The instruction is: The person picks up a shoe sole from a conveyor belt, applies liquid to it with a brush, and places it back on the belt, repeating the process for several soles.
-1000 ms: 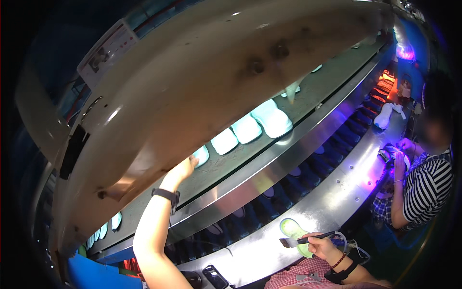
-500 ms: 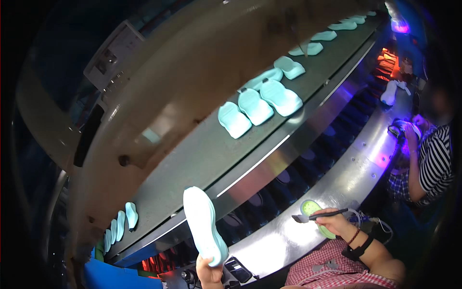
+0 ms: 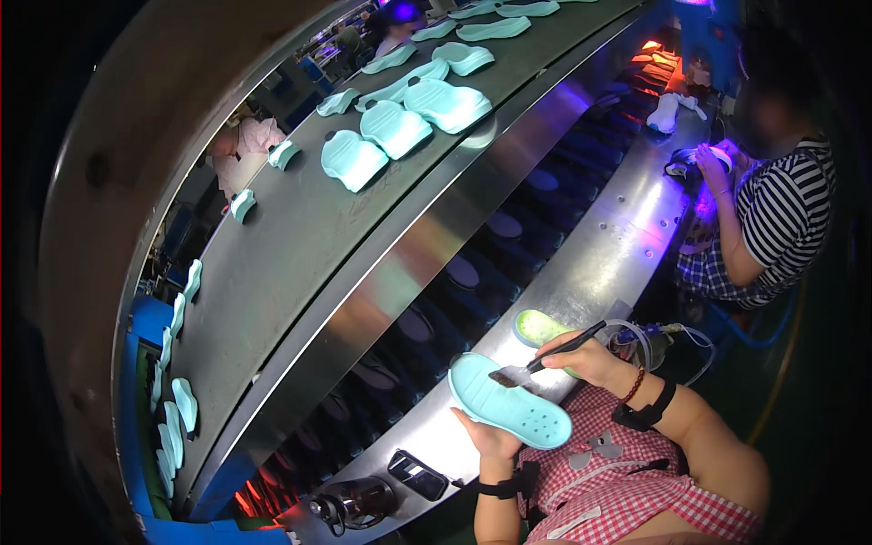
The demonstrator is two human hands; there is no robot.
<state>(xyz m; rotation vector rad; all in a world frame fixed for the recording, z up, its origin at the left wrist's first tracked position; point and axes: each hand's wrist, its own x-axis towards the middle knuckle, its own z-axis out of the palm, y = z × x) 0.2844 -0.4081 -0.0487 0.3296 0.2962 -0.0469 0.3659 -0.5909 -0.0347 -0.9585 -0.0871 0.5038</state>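
My left hand (image 3: pixel 490 438) grips a light-blue shoe sole (image 3: pixel 518 407) from below. The sole is tilted, with a cluster of small holes at its near right end. A flat brush (image 3: pixel 569 343) with a black handle is in the closed fingers of my right hand (image 3: pixel 590 360). Its dark bristles lie over the sole's upper surface and seem to touch it. Just beyond that hand rests a pale green sole-shaped piece (image 3: pixel 538 325) on the metal ledge, partly covered by the hand.
Several light-blue soles (image 3: pixel 395 129) lie on the dark conveyor belt (image 3: pixel 272 245). A phone (image 3: pixel 418 474) and a dark, glossy rounded object (image 3: pixel 363 501) rest on the metal ledge (image 3: pixel 581 259). At the right, a co-worker in a striped shirt (image 3: pixel 788 204) handles a shoe.
The sole has come right and nearer, away from the belt's edge, and turned to show its holed face. The brush has moved left onto it. My view has shifted, showing more of the belt.
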